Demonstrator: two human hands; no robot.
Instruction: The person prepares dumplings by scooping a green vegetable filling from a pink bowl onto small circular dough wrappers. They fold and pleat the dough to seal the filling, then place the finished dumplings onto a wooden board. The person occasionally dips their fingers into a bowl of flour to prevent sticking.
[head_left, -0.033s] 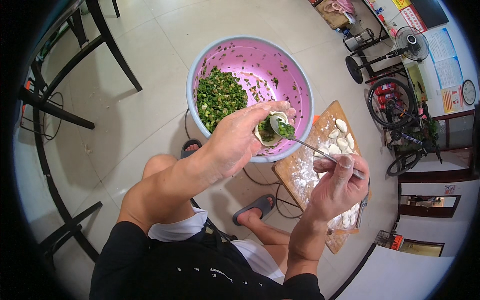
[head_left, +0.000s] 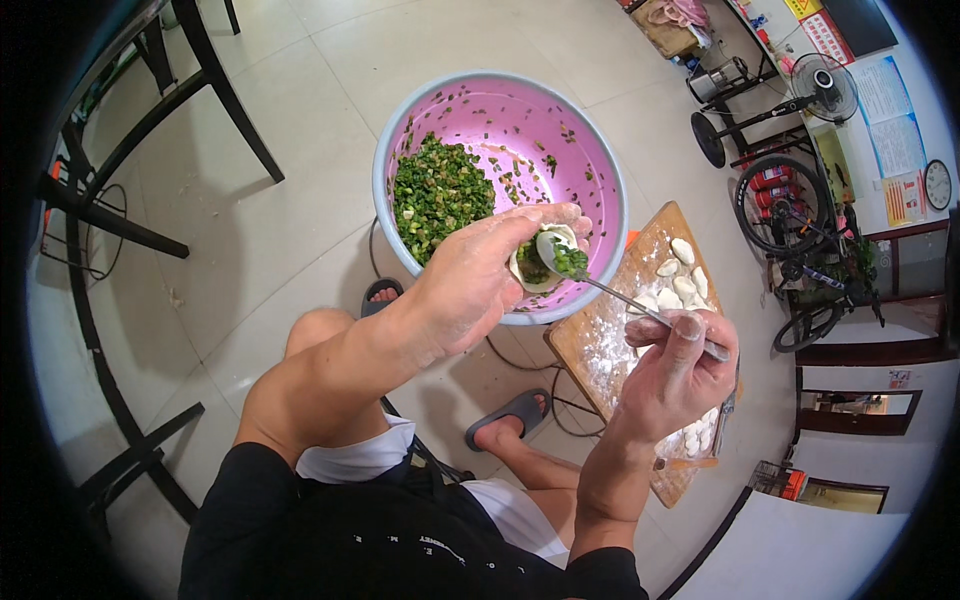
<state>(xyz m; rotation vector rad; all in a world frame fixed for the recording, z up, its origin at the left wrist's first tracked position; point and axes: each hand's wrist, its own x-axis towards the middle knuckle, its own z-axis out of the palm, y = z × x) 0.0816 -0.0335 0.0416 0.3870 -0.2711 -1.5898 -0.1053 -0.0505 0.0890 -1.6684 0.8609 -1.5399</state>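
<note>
My left hand [head_left: 470,285] cups a round dumpling wrapper [head_left: 527,278] over the near edge of a big basin [head_left: 600,170], pink inside with a pale blue rim. A heap of chopped green filling [head_left: 435,190] lies in the basin's left half. My right hand [head_left: 675,375] grips the handle of a metal spoon [head_left: 620,295]. The spoon's bowl carries a lump of green filling and rests in the wrapper. To the right, a floured wooden board [head_left: 610,340] holds several folded dumplings [head_left: 680,275].
I sit on a tiled floor with bare knees and grey sandals [head_left: 515,410] under the basin. Black chair legs [head_left: 215,85] stand at the left. A floor fan [head_left: 825,85], a bicycle [head_left: 800,230] and a wall clock [head_left: 937,183] are at the right.
</note>
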